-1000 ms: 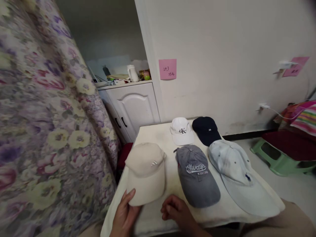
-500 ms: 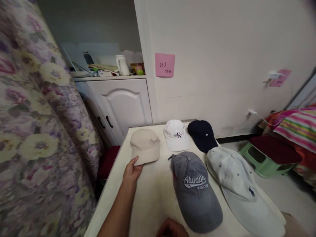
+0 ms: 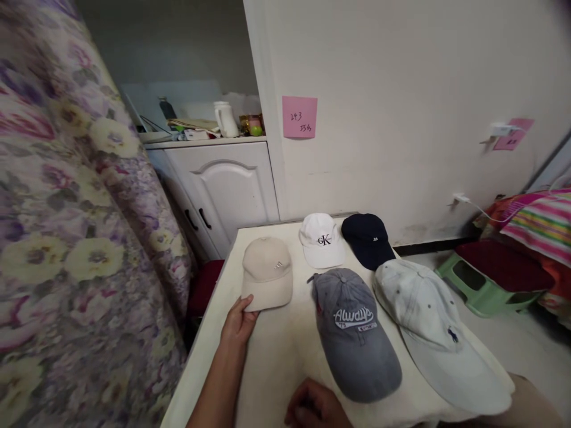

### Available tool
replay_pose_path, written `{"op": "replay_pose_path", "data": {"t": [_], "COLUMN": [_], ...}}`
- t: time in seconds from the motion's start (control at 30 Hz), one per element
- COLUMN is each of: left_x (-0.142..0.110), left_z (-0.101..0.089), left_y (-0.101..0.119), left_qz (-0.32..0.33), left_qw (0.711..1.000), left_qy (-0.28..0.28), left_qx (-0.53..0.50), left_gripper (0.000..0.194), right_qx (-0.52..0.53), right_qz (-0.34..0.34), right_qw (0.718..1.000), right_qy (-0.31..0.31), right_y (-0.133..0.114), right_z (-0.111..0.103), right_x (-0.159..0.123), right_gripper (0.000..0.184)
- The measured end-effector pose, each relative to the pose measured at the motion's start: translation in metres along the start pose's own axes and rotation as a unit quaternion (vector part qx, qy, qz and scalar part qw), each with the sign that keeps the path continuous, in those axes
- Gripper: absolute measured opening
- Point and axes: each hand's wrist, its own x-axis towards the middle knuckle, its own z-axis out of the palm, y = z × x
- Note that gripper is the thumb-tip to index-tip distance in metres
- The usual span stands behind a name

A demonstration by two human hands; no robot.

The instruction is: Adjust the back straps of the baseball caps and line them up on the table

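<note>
My left hand (image 3: pixel 241 321) pinches the left front edge of a beige baseball cap's (image 3: pixel 267 270) brim, thumb on top and fingers underneath. The cap's crown stands up, with a small logo facing me. My right hand (image 3: pixel 316 405) is low in the view, its fingers curled in and nothing visible in them. Just to its right lies a grey cap (image 3: pixel 357 333) lettered "Always", brim toward me. Beyond that is a pale grey cap (image 3: pixel 439 333) with a small dark emblem. A white cap (image 3: pixel 322 241) and a navy cap (image 3: pixel 368 241) sit along the table's far side.
The caps share a cream-coloured table (image 3: pixel 272 362) against the wall. A floral curtain (image 3: pixel 89 238) hangs close on the left, beside a white cabinet (image 3: pixel 236 190). Dark red seats show at left, and on a green stool (image 3: pixel 475 291) at right.
My left hand has drawn the beige cap a little toward me and tipped its brim down slightly. My right hand has come further into view. The other caps keep their places.
</note>
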Motion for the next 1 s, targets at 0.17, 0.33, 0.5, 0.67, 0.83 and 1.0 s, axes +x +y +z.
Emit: {"op": "replay_pose_path", "data": {"t": [0.17,0.33,0.5,0.67,0.83,1.0], "left_x": [-0.007,-0.01,-0.013,-0.017,-0.033,-0.047], "left_z": [-0.005,-0.009,-0.012,-0.015,-0.019,-0.022], "left_y": [-0.009,-0.014,-0.015,-0.018,-0.022,-0.027], "left_qz": [0.044,0.071,0.079,0.092,0.091,0.019], "left_qw": [0.998,0.995,0.994,0.991,0.99,0.995], "left_qy": [0.029,0.05,0.072,0.099,0.107,0.093], "left_qx": [0.029,0.038,0.034,0.021,-0.01,-0.032], "left_gripper": [0.035,0.028,0.03,0.027,0.022,0.022], "right_qx": [-0.019,-0.024,-0.024,-0.028,-0.022,-0.021], "right_qz": [-0.013,-0.005,-0.002,-0.016,-0.013,-0.013], "right_qw": [1.0,1.0,0.999,0.999,0.999,0.999], "right_qy": [-0.015,-0.017,-0.029,-0.031,-0.045,-0.047], "right_y": [-0.005,-0.003,-0.002,-0.004,-0.001,0.0], "right_z": [-0.002,-0.002,-0.003,-0.004,-0.006,-0.008], "right_x": [-0.002,-0.001,-0.002,-0.004,-0.003,-0.003], "right_gripper": [0.028,0.029,0.033,0.033,0.04,0.048]}}
